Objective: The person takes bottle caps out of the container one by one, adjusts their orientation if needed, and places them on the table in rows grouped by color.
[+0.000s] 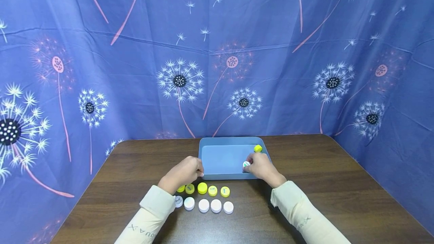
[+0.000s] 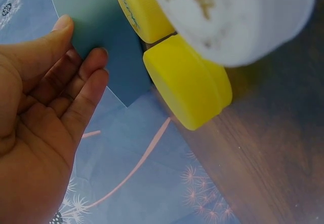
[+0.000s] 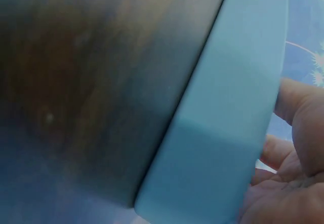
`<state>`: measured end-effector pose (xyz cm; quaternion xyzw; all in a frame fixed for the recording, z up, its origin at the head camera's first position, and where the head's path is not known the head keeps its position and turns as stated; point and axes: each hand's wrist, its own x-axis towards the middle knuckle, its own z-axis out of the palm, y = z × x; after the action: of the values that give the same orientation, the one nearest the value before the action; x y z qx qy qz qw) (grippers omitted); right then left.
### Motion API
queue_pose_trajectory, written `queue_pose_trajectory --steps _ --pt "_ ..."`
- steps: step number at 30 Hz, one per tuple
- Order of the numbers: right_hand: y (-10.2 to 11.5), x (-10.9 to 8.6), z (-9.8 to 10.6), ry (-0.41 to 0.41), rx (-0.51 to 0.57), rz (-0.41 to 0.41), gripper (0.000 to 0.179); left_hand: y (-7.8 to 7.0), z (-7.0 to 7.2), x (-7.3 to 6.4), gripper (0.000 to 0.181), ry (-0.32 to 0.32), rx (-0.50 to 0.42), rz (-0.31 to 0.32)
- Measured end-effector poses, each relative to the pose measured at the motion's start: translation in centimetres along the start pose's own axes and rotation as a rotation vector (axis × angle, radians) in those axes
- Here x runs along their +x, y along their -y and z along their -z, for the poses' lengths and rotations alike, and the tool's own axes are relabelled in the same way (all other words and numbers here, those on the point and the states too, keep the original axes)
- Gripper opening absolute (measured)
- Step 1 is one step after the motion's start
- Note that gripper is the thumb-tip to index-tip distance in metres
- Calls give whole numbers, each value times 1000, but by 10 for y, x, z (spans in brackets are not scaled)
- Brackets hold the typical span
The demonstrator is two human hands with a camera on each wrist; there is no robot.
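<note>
Over the front right part of the blue tray (image 1: pixel 220 176), my right hand (image 1: pixel 262 166) pinches a white bottle cap (image 1: pixel 246 164) with a green mark on it. In the right wrist view the tray's front wall (image 3: pixel 212 148) hides the fingertips and the cap. My left hand (image 1: pixel 185 173) is by the tray's front left corner. Its fingers (image 2: pixel 93 82) are bent and apart from the thumb, overlapping the tray wall (image 2: pixel 121 77) in the left wrist view, with nothing seen between them. A yellow cap (image 1: pixel 258 148) lies at the tray's back right.
In front of the tray, several yellow caps (image 1: pixel 202 188) form a row on the brown wooden table (image 1: pixel 318 176). Nearer me runs a row of several white caps (image 1: pixel 204 205). The left forearm partly covers the left ends of both rows. A blue dandelion-print cloth (image 1: pixel 217 86) hangs behind the table.
</note>
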<state>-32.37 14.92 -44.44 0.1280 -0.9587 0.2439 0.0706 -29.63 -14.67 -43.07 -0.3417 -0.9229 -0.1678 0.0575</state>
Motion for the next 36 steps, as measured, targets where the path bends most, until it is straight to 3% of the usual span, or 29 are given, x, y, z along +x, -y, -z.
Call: queue_pose_trajectory --steps 15,22,31,36 --pt "18 -30 18 -147 128 192 21 -3 1 0 12 8 0 11" --pt "24 -47 21 -146 214 275 31 -4 -1 -1 11 4 -6 12" --pt "28 -67 24 -111 252 367 29 -2 -2 -1 10 28 -26 41" --pt "24 -78 23 -58 272 387 26 -2 -2 -1 10 22 -20 26"
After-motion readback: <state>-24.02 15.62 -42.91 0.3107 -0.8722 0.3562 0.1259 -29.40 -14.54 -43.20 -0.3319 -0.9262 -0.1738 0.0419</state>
